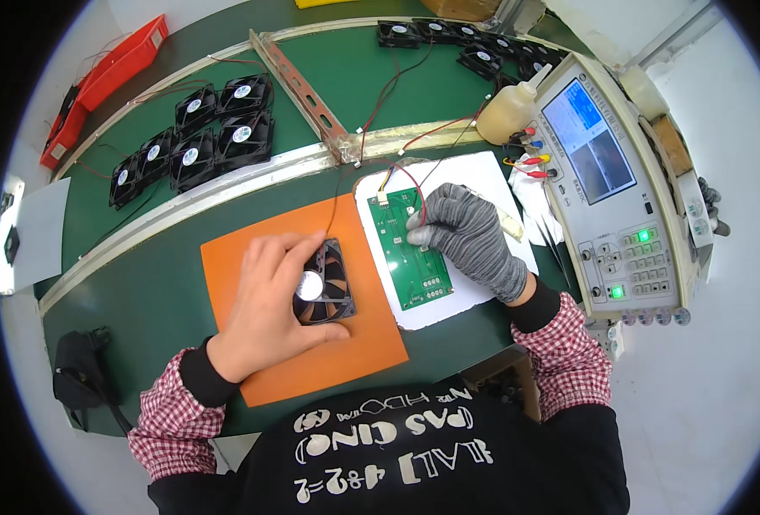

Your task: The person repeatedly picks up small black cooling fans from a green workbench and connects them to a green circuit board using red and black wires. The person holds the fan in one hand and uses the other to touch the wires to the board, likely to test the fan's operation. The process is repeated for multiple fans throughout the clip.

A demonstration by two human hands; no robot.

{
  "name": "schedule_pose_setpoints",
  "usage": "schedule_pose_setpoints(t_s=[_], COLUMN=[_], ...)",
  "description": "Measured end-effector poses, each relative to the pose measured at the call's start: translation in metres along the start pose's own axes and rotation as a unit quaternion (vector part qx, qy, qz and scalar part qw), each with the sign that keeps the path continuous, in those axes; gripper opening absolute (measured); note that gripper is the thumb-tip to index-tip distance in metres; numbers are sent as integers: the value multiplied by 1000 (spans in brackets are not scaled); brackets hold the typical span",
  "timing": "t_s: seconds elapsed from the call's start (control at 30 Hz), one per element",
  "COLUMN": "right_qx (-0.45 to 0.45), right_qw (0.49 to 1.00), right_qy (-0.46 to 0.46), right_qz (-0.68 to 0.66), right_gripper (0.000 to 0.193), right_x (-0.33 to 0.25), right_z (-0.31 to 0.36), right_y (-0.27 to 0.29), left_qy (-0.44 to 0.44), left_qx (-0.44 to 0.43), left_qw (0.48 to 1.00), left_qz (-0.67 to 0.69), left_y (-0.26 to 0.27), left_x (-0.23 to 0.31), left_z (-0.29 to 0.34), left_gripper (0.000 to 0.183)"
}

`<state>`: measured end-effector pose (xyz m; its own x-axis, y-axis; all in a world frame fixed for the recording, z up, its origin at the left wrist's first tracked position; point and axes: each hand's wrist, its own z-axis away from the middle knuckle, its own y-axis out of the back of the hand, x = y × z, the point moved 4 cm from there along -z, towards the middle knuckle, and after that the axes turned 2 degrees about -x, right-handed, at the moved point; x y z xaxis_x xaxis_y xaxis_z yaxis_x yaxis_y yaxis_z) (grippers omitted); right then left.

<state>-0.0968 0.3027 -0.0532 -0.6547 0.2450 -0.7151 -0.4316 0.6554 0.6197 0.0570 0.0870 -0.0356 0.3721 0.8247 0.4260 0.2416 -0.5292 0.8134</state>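
My left hand (264,296), bare, grips a black square cooling fan (337,296) by its edges, with the thumb at the near side and the fingers at the far side. The fan rests on an orange mat (346,362). My right hand (466,236), in a grey striped glove, is closed in a pinch over a green circuit board (423,270). A red wire (409,174) curves into its fingertips; the tip of the wire is hidden there. The board lies on a white pad (474,296), and a white connector (383,197) with coloured wires sits at its far edge.
A tester with a lit screen (590,142) stands at the right, beside tweezers (554,245) and a yellowish squeeze bottle (509,112). Several fans (193,154) are grouped at far left, more (480,60) at far right. Metal rails (303,94) cross the green bench. Red bins (123,64) stand far left.
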Motion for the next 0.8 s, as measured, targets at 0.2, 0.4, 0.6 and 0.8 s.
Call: schedule_pose_setpoints(t_s=[0.2,0.4,0.6,0.8], right_qx=[-15,-46,5,-12], right_qw=[1000,999,1000,999], right_qy=[-20,-26,-14,32], right_qz=[-10,3,-13,33], right_gripper=[16,17,15,16], right_x=[4,6,18,11], right_z=[-5,-10,5,-2], right_y=[2,0,5,-2], left_qy=[4,-71,-9,28], left_qx=[-41,13,-16,59], left_qw=[999,994,889,854], left_qz=[-19,-82,457,516], left_y=[-5,5,47,79], left_x=[0,9,37,49], left_z=[-1,7,27,21], left_gripper=[104,97,96,55])
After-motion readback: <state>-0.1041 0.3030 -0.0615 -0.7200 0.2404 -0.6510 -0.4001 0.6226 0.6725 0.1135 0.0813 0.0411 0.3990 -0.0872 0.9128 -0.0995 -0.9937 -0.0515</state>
